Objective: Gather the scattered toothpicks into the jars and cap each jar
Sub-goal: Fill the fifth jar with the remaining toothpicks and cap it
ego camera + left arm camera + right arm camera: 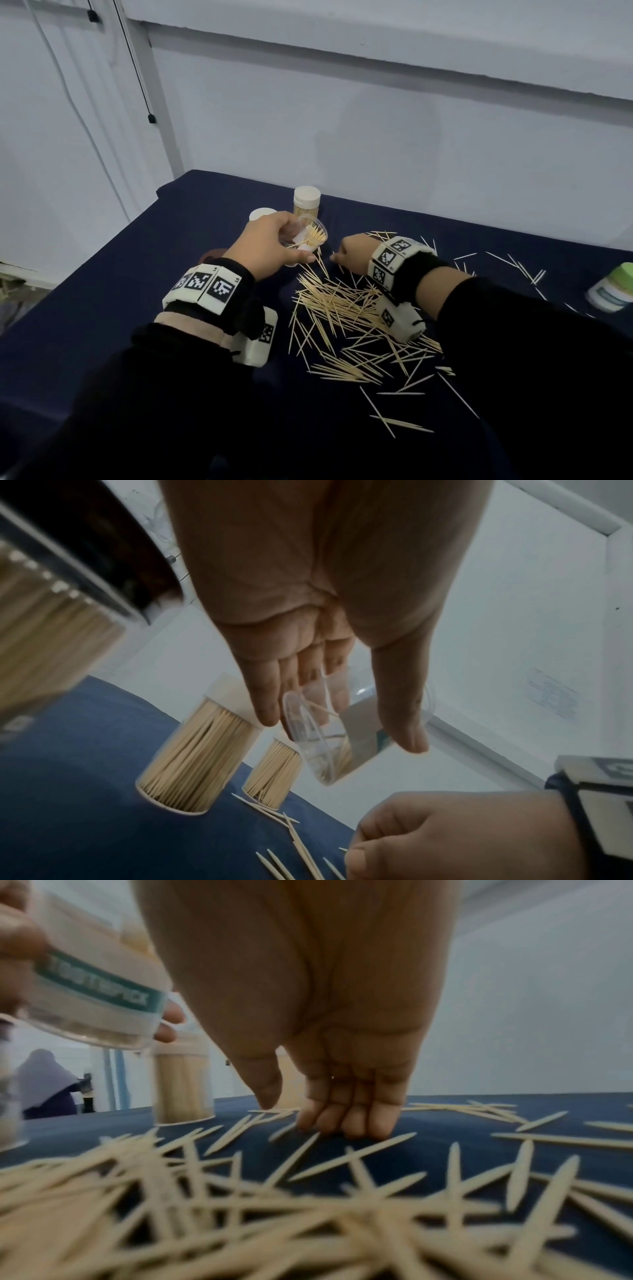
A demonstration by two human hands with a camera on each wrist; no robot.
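Observation:
My left hand (303, 240) grips an uncapped clear jar (317, 236) tilted above the cloth, its mouth facing the right hand and a few toothpicks inside. The left wrist view shows the fingers and thumb (414, 745) wrapped round the jar (322, 750). Its green-banded label (92, 988) appears in the right wrist view. My right hand (339, 257) is curled down on the cloth just right of the jar. Its fingertips (342, 1129) press among loose toothpicks (352, 1156), and a toothpick tip pokes out by the thumb. A dense pile of toothpicks (342, 308) lies under the right wrist.
A full jar with a white cap (307, 200) stands behind the held jar. A second white cap (262, 214) shows beside it, and both full jars (195, 756) (274, 772) stand on the dark blue cloth (102, 291). A green-capped jar (613, 291) lies at the right edge.

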